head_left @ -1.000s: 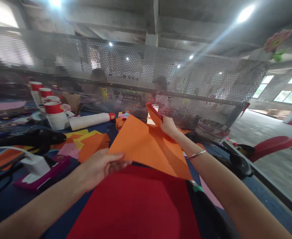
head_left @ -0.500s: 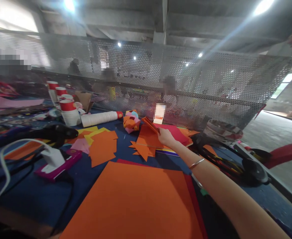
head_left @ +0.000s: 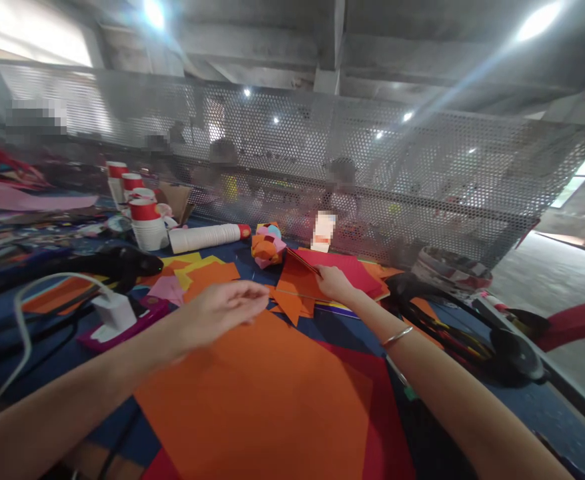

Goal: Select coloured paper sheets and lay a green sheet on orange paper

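Observation:
My right hand (head_left: 336, 283), with a silver bangle on the wrist, pinches the edge of some sheets of paper (head_left: 302, 259), orange and red, tilted up above the pile at the back. Over the near stack reaches my left hand (head_left: 227, 308); its fingers are stretched out, slightly blurred, and hold nothing. Below it lies a large orange sheet (head_left: 267, 407), skewed on top of a red sheet (head_left: 392, 433). Beyond my left fingers is a cut orange star-like piece (head_left: 292, 303). A folded paper ball (head_left: 267, 245) in orange and pink sits behind.
Stacked paper cups (head_left: 148, 225) stand back left, and another cup stack (head_left: 205, 237) lies on its side. A purple power strip (head_left: 145, 315) with a white charger (head_left: 114, 312) is at left. Perforated metal panels (head_left: 282, 153) close off the back. Black cables (head_left: 447, 327) lie at right.
My left hand has come in from the lower left over the near sheets. The large orange sheet has turned, showing more red beneath. My right hand stays at the raised sheets, now lower.

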The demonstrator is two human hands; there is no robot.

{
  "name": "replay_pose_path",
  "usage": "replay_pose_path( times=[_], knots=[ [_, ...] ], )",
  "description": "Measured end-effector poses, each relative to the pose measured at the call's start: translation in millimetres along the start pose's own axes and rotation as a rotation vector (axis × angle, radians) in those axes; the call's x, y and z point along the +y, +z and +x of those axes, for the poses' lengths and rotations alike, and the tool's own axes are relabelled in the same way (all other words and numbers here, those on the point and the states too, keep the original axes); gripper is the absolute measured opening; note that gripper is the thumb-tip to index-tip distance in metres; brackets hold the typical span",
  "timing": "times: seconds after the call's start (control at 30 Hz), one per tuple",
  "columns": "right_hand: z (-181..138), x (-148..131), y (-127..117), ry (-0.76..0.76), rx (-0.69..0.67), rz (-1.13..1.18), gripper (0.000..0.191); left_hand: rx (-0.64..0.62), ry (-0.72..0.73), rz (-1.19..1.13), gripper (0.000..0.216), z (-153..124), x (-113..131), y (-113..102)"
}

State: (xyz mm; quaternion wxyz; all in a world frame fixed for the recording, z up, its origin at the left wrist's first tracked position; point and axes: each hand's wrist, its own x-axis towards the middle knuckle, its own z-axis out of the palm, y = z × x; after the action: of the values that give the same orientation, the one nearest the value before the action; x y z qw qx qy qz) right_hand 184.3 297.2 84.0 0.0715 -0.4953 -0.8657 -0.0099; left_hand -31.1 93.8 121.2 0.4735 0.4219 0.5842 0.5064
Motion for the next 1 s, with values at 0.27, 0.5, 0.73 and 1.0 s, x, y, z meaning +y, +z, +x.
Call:
replay_pose_path(
  times=[0.27, 0.5, 0.73, 1.0],
  knots=[
    [-4, 2, 0, -0.018, -0.024, -0.014, 0.033, -0.064, -0.039, 0.003, 0.020, 106, -6, 40],
    [-9, -1, -8, -0.082, -0.082, 0.015, 0.032, -0.101, -0.197, -0.303, 0.034, 139, -3, 64],
    [-10, -1, -12, -0.150, -0.107, 0.100, 0.032, -0.165, -0.178, -0.414, 0.035, 148, -12, 69],
    [-2, -9, -5, -0.152, -0.040, 0.188, 0.034, -0.210, -0.095, -0.446, 0.034, 148, -20, 61]
  ],
)
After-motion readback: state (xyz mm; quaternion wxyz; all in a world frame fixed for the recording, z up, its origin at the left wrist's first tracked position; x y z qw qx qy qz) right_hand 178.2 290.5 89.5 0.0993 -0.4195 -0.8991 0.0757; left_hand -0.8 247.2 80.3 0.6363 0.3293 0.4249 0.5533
